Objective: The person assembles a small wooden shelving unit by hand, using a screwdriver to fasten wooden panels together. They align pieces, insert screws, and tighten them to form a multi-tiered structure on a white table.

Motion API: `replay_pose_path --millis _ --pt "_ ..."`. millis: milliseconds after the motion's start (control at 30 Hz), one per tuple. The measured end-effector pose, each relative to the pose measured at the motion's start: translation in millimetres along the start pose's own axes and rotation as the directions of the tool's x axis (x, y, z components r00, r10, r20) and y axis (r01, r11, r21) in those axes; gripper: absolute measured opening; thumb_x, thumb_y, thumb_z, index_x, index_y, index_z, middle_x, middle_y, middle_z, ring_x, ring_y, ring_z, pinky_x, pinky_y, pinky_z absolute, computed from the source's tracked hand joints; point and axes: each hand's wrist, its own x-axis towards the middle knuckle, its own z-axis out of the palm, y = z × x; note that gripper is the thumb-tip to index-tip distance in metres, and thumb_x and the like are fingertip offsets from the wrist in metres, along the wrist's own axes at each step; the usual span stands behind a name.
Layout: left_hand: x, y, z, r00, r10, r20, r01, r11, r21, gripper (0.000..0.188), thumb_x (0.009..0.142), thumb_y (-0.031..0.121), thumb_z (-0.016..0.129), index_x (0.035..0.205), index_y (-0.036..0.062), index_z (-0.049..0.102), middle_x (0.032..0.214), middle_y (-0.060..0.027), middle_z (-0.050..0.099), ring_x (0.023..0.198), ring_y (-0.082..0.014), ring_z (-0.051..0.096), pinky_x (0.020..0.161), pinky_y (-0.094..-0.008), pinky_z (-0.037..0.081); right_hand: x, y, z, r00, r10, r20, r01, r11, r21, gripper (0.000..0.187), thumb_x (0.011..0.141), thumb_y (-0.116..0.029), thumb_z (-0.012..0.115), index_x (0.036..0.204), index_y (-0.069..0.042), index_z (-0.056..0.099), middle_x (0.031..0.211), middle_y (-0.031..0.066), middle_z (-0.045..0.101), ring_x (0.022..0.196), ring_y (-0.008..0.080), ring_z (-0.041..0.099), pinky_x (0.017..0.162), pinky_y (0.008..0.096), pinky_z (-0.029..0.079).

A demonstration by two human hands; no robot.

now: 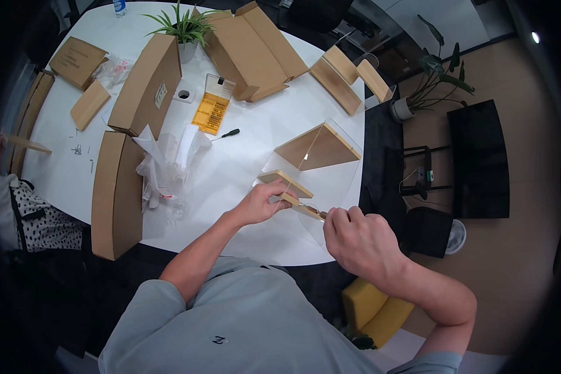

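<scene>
My left hand [260, 202] pinches the edge of a small light-wood board [288, 199] near the table's front right. This board belongs to a partly assembled piece with a clear panel, a second short wooden board [287, 182] and a larger wooden board [318, 149] behind. My right hand [364, 243] is closed around a tool that looks like a screwdriver [322, 215]. Its handle is hidden in my fist, and its shaft points left at the small board by my left fingers. I cannot tell whether the tip sits in a screw.
Cardboard boxes [146, 87] stand left, beside crumpled plastic wrap [174, 162]. A black screwdriver [230, 133] lies near an orange-and-clear packet [212, 109]. Small screws [76, 149] lie far left, near another person's patterned clothing [47, 218]. A similar wooden piece [336, 81] and a potted plant [186, 34] stand at the back.
</scene>
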Motion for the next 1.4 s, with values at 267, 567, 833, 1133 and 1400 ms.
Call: replay_pose_path --millis 267,567,833,1133,1400 --pt "-5 -7 3 0.999 0.033 0.002 -0.033 0.999 0.043 0.022 0.086 0.002 0.077 0.108 0.0062 0.075 0.09 -0.0083 0.07 0.091 -0.0227 0.062 0.083 -0.0342 0.051 21 33 -3 0.997 0.027 0.073 -0.047 0.956 0.289 0.013 0.084 -0.011 0.065 0.072 -0.006 0.066 0.06 0.0079 0.064 0.057 0.0234 0.069 0.048 0.0351 0.05" --pt "-5 1 0 1.0 0.006 0.011 -0.006 1.0 0.03 0.021 0.088 0.0 0.072 0.107 0.0078 0.075 0.101 -0.0023 0.077 0.092 -0.0211 0.071 0.126 -0.0497 0.033 30 40 -8 0.977 -0.209 0.042 0.207 0.977 0.044 0.006 0.09 -0.011 0.068 0.087 -0.006 0.07 0.081 0.0067 0.069 0.071 0.0236 0.075 0.058 0.0345 0.057" --pt "-5 -6 0 0.999 0.025 0.025 -0.026 0.999 0.044 0.019 0.089 0.001 0.072 0.107 0.0081 0.076 0.103 -0.0015 0.077 0.097 -0.0213 0.072 0.127 -0.0525 0.03 34 37 -13 0.814 0.165 0.557 -0.442 0.797 0.41 0.022 0.097 -0.019 0.065 0.091 0.0 0.073 0.079 0.0176 0.073 0.072 0.033 0.074 0.066 0.0432 0.06" --pt "-5 -2 -4 0.999 0.027 0.029 -0.028 1.0 0.003 0.021 0.088 -0.002 0.07 0.106 0.007 0.076 0.101 -0.0021 0.077 0.091 -0.0189 0.07 0.127 -0.0491 0.031 15 32 -5 0.999 -0.029 0.019 0.024 0.973 0.229 0.012 0.091 -0.012 0.07 0.084 -0.002 0.069 0.084 0.0075 0.062 0.074 0.0262 0.071 0.059 0.0401 0.058" --pt "-5 -3 1 0.999 0.032 0.028 -0.032 0.999 0.0 0.022 0.088 -0.004 0.069 0.105 0.0063 0.075 0.101 -0.0026 0.077 0.09 -0.0175 0.07 0.127 -0.0476 0.031 8 40 2 0.988 -0.147 -0.038 0.149 0.987 0.058 0.011 0.089 -0.011 0.067 0.084 -0.002 0.07 0.079 0.0069 0.064 0.074 0.0252 0.071 0.057 0.0397 0.057"
